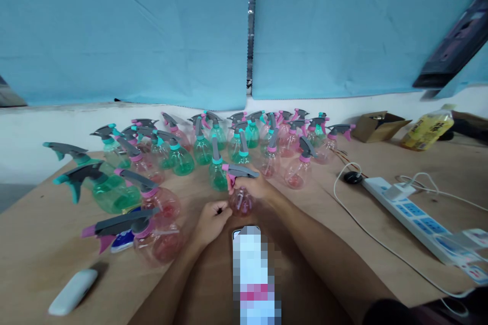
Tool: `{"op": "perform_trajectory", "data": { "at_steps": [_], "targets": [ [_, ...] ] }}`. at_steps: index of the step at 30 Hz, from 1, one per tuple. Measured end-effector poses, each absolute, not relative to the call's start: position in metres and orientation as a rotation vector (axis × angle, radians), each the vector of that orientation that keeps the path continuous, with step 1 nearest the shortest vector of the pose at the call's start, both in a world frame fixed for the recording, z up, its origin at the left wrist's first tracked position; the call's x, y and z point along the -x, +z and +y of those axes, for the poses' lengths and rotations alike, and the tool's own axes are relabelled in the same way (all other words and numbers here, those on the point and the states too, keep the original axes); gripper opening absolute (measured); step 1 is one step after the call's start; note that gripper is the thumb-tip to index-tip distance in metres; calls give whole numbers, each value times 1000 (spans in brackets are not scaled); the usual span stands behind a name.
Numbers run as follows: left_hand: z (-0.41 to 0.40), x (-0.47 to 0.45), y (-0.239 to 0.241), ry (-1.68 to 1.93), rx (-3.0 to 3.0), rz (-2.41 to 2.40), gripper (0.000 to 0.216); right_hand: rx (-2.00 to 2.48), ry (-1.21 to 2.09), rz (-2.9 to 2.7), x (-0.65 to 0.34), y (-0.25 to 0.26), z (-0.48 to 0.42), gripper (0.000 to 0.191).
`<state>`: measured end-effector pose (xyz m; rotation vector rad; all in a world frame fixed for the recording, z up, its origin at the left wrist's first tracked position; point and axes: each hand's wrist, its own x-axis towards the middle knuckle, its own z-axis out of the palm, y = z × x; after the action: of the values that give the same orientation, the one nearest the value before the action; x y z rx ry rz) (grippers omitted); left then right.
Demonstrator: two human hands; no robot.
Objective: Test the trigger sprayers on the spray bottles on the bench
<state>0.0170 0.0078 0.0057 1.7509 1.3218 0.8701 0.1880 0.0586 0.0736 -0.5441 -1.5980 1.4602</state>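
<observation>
A pink spray bottle (241, 204) with a grey and pink trigger head stands upright on the table in front of me. My right hand (254, 184) is wrapped round the neck just under that head. Close to the bottle's left side is my left hand (211, 221), curled into a loose fist with nothing visible inside; whether it touches the bottle I cannot tell. Behind them stand several more spray bottles, among them a green one (218, 175) and a pink one (298, 175). A phone (247, 259), partly blurred out, lies between my forearms.
To the left are a pink spray bottle (158, 246), a blue packet (122, 241) and a white oval case (73, 292). On the right lie a power strip (409, 218) with cables, a cardboard box (377, 129) and a yellow-labelled bottle (427, 129). Blue cloth (152, 35) hangs behind.
</observation>
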Motion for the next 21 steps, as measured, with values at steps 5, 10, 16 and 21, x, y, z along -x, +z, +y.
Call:
{"op": "perform_trajectory", "data": {
  "at_steps": [5,10,16,21],
  "targets": [
    [7,-17,7,858,-1727,1337,27,493,1440,-1639,-189,75,60,29],
    [7,-18,7,858,-1733,1329,27,515,1448,-1647,-189,73,61,25],
    [6,-19,9,849,-1733,1337,27,544,1458,-1636,-187,72,62,26],
    [6,-20,8,840,-1723,1330,27,512,1374,-1730,-189,70,66,28]
  ]
}}
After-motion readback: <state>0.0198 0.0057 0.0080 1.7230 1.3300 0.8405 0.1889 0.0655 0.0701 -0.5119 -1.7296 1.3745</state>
